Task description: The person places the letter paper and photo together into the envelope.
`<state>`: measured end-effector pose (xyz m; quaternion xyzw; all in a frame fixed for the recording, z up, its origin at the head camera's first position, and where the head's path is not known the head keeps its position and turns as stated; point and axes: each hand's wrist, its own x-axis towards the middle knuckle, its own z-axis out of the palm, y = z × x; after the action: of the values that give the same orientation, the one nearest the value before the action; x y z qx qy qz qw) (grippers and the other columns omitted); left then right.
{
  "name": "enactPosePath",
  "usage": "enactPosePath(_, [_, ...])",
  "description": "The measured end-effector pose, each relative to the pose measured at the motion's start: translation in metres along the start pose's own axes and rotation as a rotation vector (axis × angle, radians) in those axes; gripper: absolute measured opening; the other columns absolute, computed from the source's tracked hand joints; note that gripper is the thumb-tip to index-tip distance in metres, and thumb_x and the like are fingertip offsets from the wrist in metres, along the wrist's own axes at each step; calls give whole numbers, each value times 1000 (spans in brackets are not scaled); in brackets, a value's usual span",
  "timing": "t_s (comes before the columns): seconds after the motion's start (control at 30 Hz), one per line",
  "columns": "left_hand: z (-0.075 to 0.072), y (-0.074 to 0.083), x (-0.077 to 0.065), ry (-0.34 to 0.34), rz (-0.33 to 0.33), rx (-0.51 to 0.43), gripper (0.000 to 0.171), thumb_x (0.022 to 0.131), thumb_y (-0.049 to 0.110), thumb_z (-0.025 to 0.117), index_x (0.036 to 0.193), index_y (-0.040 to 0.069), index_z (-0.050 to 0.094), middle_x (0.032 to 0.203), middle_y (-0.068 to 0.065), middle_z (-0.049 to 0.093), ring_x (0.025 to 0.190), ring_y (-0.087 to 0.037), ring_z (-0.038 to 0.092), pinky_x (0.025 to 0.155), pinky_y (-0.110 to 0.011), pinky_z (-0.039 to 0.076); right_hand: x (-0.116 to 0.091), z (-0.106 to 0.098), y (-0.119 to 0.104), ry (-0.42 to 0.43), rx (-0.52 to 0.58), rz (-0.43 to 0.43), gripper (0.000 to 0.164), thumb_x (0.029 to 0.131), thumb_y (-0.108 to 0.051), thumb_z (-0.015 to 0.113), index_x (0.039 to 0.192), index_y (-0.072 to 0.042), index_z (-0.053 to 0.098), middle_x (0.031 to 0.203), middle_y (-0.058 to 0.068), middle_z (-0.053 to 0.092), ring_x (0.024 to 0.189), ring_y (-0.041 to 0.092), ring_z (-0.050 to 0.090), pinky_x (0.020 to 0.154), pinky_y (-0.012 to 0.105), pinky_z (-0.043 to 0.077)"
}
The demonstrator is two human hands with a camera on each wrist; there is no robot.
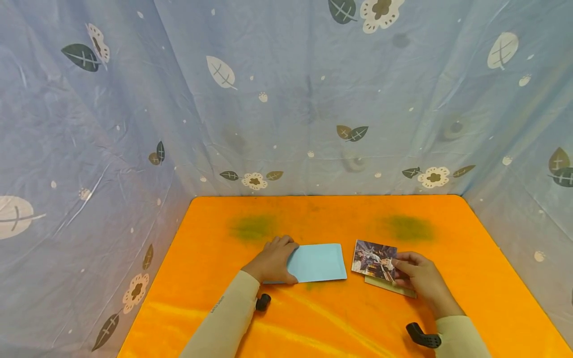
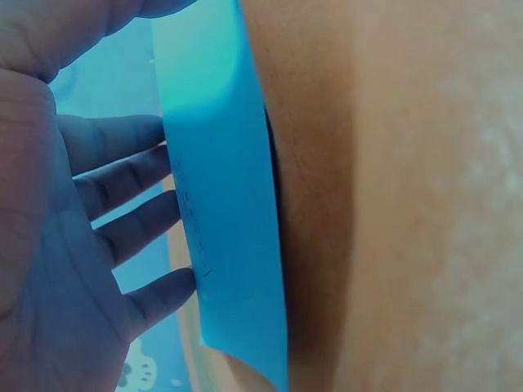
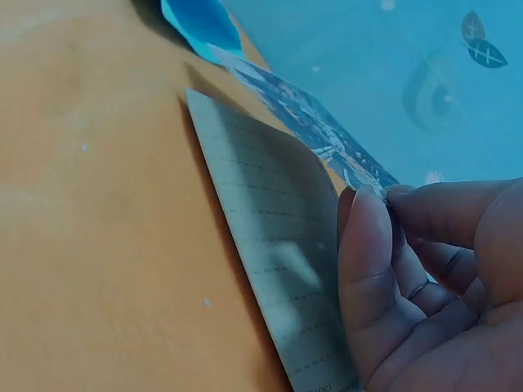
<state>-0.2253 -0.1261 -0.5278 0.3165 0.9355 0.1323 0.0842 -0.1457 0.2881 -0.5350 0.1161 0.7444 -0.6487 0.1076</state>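
Note:
My left hand [image 1: 274, 259] grips a light blue envelope [image 1: 317, 262] across its left end. The thumb lies along the near edge and the fingers reach to the far edge. In the left wrist view, the fingertips meet one long edge of the envelope [image 2: 229, 220], and a line of small writing shows near that edge. My right hand [image 1: 421, 276] pinches the right edge of a picture card [image 1: 373, 259] between thumb and fingers. Under the card, next to the same hand, is a pale lined sheet [image 3: 261, 212], of which the head view shows a strip [image 1: 390, 286].
An orange cloth [image 1: 313, 318] covers the table, with two greenish patches toward the back. Pale blue curtains [image 1: 309, 109] printed with leaves and flowers enclose it at the back and both sides. A black wrist device [image 1: 423, 336] sits by each forearm.

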Motion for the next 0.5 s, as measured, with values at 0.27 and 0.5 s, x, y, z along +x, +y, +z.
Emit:
enactPosePath(0.27, [3, -3, 0, -11, 2, -12, 92, 78, 50, 95, 153, 10, 59, 144, -3, 52, 127, -25, 48, 106, -46, 43, 0, 10, -1, -1, 12, -6, 43, 115, -18, 60, 145, 10, 48, 104, 13, 65, 88, 25, 67, 76, 35, 63])
enactPosePath(0.5, [4, -4, 1, -11, 4, -28, 91, 78, 49, 94, 153, 10, 59, 144, -3, 53, 126, -25, 48, 106, -47, 43, 2, 17, -1, -23, 39, 19, 41, 114, -17, 61, 144, 9, 49, 101, 13, 65, 84, 24, 67, 75, 35, 63])
